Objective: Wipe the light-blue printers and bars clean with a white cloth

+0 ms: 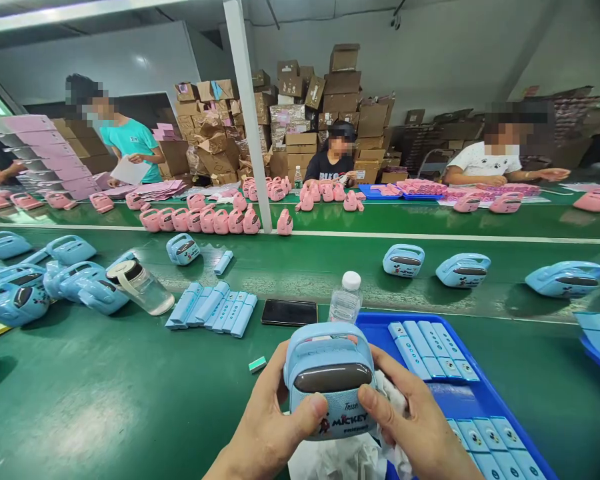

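Note:
A light blue speaker with a carry handle, a dark oval panel and cartoon-mouse lettering is held up in front of me. My left hand grips its left side, thumb on the front. My right hand grips its right side together with a white cloth that hangs below. Both hands are closed around the speaker.
A blue tray with several light blue flat parts lies at my right. Ahead are a water bottle, a black phone, a row of blue parts and a lidded jug. Blue speakers ride the green belt. Three people work opposite among pink speakers.

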Demonstrator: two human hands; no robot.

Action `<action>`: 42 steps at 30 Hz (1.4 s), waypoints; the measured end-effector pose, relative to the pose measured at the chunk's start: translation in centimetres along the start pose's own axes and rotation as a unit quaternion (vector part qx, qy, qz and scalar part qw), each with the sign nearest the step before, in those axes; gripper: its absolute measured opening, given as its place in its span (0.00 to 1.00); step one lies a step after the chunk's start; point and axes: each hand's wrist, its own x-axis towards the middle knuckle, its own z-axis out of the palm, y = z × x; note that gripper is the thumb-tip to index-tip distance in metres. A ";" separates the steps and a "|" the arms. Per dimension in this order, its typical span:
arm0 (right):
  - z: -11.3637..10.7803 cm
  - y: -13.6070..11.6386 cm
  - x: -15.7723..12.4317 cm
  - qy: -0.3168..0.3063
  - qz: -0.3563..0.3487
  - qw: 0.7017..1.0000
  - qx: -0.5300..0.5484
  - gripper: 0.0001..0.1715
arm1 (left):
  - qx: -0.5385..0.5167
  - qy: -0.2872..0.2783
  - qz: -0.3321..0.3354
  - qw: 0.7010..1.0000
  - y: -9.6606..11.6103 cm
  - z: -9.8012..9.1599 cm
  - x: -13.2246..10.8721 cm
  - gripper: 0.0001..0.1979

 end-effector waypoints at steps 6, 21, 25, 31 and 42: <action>0.3 -0.1 0.0 -0.011 0.019 1.000 -0.003 0.40 | -0.032 0.016 -0.045 0.998 -0.5 -0.1 -0.9 0.32; 0.6 0.8 0.2 -0.071 -0.057 0.995 0.049 0.30 | -0.034 0.085 -0.011 0.996 -0.8 0.6 -1.8 0.28; 1.0 1.0 0.3 -0.086 -0.074 0.991 0.069 0.27 | -0.036 0.111 -0.022 0.993 -0.7 0.9 -2.2 0.28; 2.0 0.5 0.5 -0.054 -0.028 0.996 0.059 0.34 | 0.000 0.137 -0.030 0.990 -0.9 0.4 -3.0 0.29; 2.8 3.4 1.3 0.032 0.046 0.992 0.110 0.27 | 0.066 0.174 -0.026 0.982 -1.9 -1.3 -5.6 0.36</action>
